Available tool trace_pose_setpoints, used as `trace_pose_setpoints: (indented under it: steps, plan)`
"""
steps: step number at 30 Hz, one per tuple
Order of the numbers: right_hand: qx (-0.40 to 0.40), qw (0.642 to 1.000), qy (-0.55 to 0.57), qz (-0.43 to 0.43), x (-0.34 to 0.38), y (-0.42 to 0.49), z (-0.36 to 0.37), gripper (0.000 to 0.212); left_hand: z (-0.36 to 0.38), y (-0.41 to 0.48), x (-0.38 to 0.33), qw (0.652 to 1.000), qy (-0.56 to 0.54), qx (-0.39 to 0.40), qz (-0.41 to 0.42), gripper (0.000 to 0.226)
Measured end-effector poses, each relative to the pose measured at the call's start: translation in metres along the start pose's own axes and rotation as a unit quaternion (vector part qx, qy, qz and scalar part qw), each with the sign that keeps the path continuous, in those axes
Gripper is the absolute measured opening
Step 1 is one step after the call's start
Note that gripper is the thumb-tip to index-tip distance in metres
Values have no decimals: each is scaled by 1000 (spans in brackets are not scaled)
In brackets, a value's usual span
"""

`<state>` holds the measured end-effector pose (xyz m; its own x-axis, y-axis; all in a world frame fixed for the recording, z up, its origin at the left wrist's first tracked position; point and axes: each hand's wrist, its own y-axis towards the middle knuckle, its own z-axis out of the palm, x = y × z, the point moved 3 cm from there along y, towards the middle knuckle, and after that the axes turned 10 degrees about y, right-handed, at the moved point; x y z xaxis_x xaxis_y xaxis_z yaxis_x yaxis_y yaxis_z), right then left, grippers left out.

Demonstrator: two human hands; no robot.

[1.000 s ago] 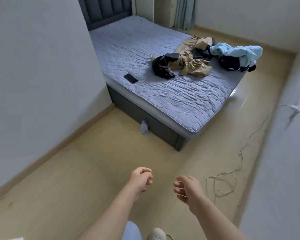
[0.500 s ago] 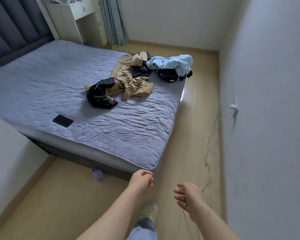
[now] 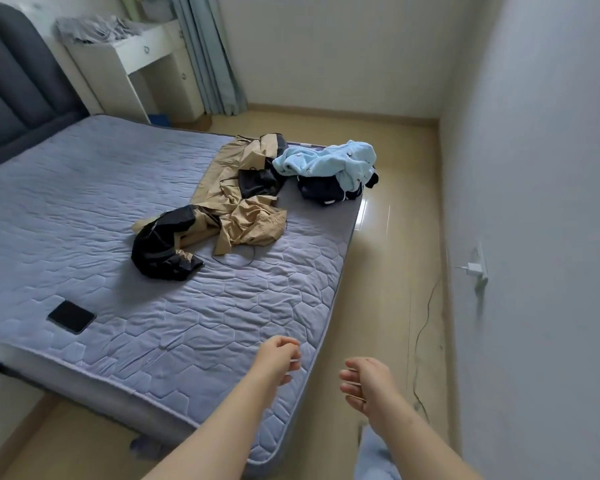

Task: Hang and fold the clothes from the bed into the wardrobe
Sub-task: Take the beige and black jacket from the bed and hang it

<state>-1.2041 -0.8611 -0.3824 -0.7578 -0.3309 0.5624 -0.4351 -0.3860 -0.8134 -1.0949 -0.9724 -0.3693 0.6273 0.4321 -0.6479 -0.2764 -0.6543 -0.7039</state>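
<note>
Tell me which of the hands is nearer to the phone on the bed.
Left. The left hand hovers over the bed's near corner, right of the phone; the right hand is farther right, over the floor.

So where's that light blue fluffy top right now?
The light blue top lies crumpled at the far right corner of the bed, draped over a dark garment, just right of the tan coat.

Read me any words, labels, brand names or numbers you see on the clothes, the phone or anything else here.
None readable. The light blue garment carries small dark marks, too blurred to tell as text. The phone screen is dark and blank.
</note>
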Motion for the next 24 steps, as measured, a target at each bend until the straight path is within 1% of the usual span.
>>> trace_pose_setpoints:
  steps: [4, 7, 12, 16, 20, 24]
  plan:
    - [21, 997, -69, -11, 85, 47, -1, 16, 25, 31, -63, 996, -74, -36, -24, 22]
    - [46, 994, -94, -7, 137, 74, 7, 16, 40, 48, -104, 993, -102, -53, -34, 20]
    - [92, 985, -144, 35, 177, 113, 35, 16, 38, 86, -141, 989, -98, -98, -55, 19]
    - [108, 979, -164, 57, 205, 146, 71, 16, 23, 128, -157, 981, -127, -121, -77, 18]
    - [109, 973, -197, 46, 240, 186, 106, 18, 4, 181, -178, 972, -167, -137, -88, 17]
    - [95, 969, -225, 42, 278, 232, 150, 18, -18, 231, -211, 969, -187, -128, -97, 18]
